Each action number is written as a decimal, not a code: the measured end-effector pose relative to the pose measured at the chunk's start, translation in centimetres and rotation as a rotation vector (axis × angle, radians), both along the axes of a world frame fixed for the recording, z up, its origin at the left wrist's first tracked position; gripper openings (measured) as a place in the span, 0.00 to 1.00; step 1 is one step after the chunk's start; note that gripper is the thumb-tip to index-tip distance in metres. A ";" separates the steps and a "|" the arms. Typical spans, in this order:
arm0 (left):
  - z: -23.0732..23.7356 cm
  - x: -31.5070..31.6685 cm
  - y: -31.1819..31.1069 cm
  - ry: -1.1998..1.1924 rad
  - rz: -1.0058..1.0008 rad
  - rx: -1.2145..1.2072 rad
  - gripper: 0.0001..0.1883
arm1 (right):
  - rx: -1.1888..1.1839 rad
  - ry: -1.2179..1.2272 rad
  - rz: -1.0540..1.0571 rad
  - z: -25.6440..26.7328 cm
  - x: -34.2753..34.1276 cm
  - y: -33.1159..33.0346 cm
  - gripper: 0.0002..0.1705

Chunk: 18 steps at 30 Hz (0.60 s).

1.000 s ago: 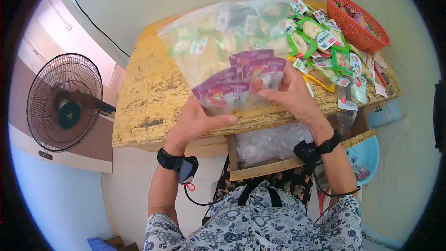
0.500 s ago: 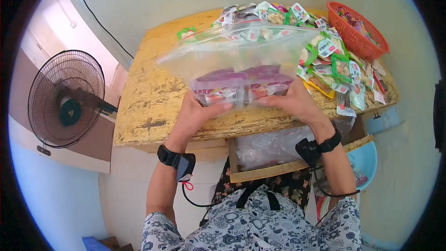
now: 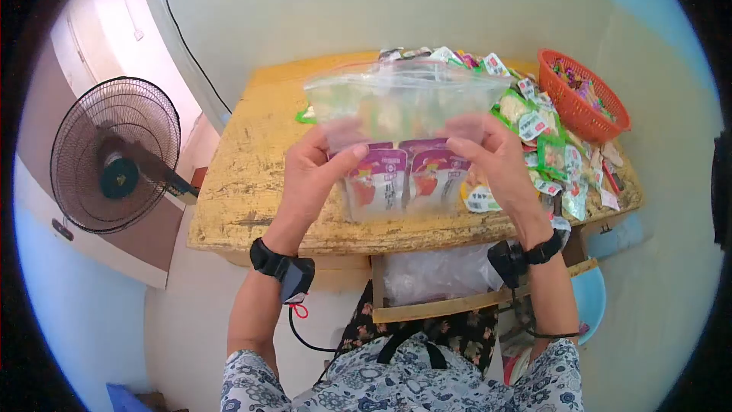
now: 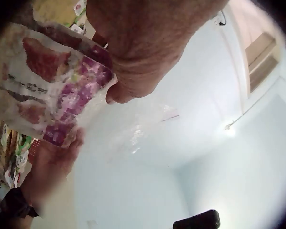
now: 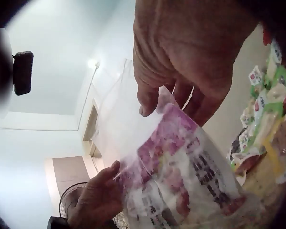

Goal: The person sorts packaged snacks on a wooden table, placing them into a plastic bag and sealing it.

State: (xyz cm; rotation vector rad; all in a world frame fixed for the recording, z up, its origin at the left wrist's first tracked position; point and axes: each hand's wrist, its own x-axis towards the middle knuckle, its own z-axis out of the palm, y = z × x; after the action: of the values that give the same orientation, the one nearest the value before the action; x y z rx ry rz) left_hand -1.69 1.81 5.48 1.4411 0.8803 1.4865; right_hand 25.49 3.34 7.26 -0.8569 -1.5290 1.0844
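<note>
A clear zip bag (image 3: 343, 103) stands upright over the table, seen from its broad side in the head view. Several purple-and-white packets (image 3: 379, 181) sit side by side in its lower part. My left hand (image 3: 309, 175) pinches the bag's left side, thumb in front and fingers behind the plastic. On the opposite side my right hand (image 3: 499, 172) grips it the same way. The right wrist view shows the purple top of a packet (image 5: 169, 131) just below the right thumb. The bag's upper part is see-through and rises above both hands.
Green-edged snack packets (image 3: 553, 154) are heaped on the right of the worn yellow table (image 3: 244, 175). An orange basket (image 3: 572, 103) with small wrapped items stands behind them. An open drawer (image 3: 442, 307) holds clear plastic bags. A fan (image 3: 114, 156) stands left.
The bag has tipped from leaning back to upright, its packets now facing front. Both hands have shifted up along its sides, keeping hold. The head view has tilted up a little.
</note>
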 end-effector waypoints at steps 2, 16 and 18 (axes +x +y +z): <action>1.4 -0.2 0.2 0.013 -0.008 0.033 0.21 | 0.087 0.025 -0.018 0.9 0.2 0.8 0.14; 5.0 -1.2 2.2 0.136 0.048 0.179 0.12 | 0.326 -0.112 -0.208 4.0 1.1 1.7 0.08; 4.8 -1.3 2.9 0.182 0.076 0.132 0.12 | 0.263 -0.077 -0.223 3.5 1.2 2.2 0.08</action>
State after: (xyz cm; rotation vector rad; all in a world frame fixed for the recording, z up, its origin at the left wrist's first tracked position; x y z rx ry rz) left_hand -3.02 4.73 10.25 1.6769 0.9716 1.5105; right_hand 26.74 5.55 10.74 -0.8686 -1.5562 0.6789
